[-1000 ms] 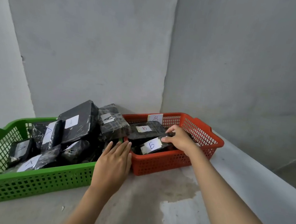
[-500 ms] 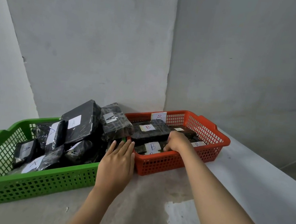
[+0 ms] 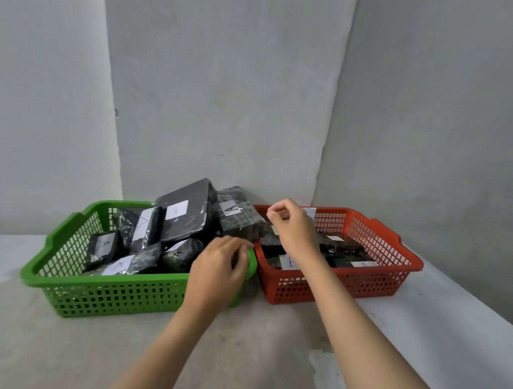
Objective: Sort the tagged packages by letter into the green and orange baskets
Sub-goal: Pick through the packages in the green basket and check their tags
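The green basket (image 3: 106, 286) stands at the left, heaped with black wrapped packages (image 3: 186, 218) bearing white A tags. Beside it on the right, the orange basket (image 3: 380, 239) holds flatter black packages (image 3: 343, 247) with B tags. My left hand (image 3: 218, 269) is at the green basket's right corner, its fingers curled over the rim there. My right hand (image 3: 293, 226) hovers above the left part of the orange basket with fingers loosely curled and nothing in them. It hides some of the packages below it.
Both baskets sit on a grey concrete ledge (image 3: 263, 353) in a corner between grey walls. The ledge's right edge (image 3: 474, 309) runs diagonally behind the orange basket. A pale patch (image 3: 324, 375) marks the surface near my right forearm.
My right hand has let go of a B package in the orange basket and risen above it. My left hand's fingers went from flat to curled on the green basket's rim.
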